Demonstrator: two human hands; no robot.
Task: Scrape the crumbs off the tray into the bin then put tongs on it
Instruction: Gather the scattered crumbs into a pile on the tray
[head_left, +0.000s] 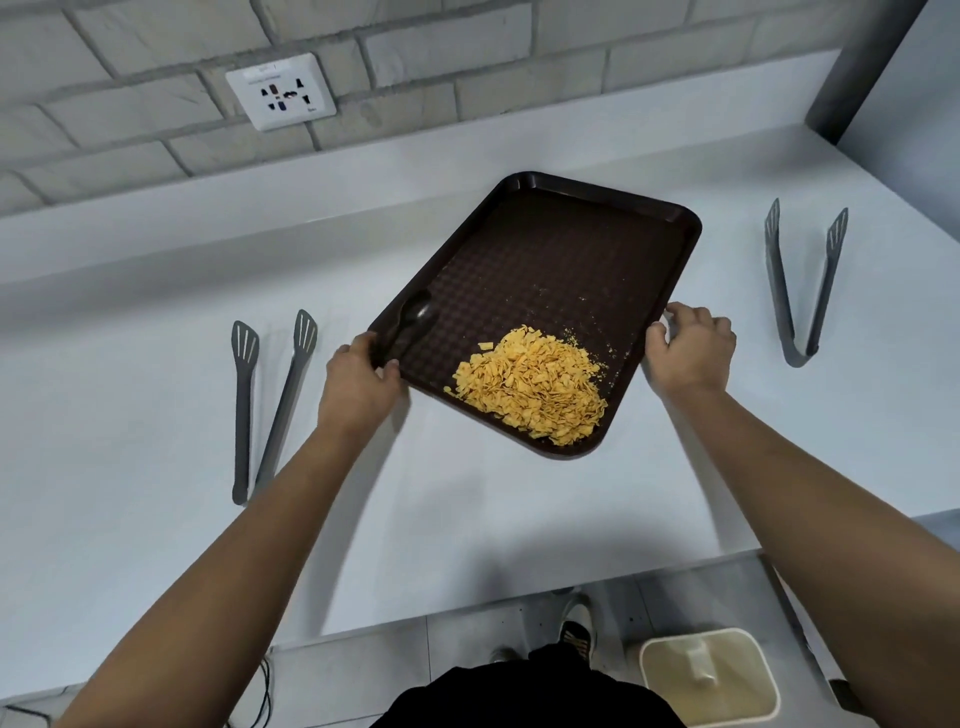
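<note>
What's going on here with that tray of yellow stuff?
A person grips a dark tray at both sides, left hand and right hand. Yellow crumbs are heaped in its near corner, a dark spoon lies on it. Tongs wait on the counter; the lidded bin stands on the floor.

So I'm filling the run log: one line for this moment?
left hand grips tray | right hand grips tray | crumbs unscraped
</note>
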